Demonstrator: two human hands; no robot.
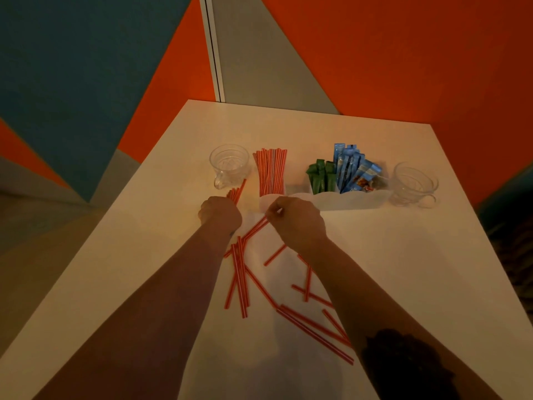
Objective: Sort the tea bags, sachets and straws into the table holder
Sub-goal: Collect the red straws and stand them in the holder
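A white table holder (349, 201) stands across the middle of the table. Its left compartment holds a sheaf of red-and-white straws (270, 172); green sachets (321, 176) and blue sachets (350, 168) fill the right part. My left hand (220, 212) grips a small bundle of straws (237, 192) just left of the holder. My right hand (297, 217) pinches the upper end of one straw (255, 228) in front of the holder. Several loose straws (302, 321) lie scattered on the table between my forearms.
A glass cup (229, 164) stands left of the holder and another glass cup (414, 183) right of it. The white table (403, 269) is set against an orange, grey and blue wall; its edges run close on the left and right.
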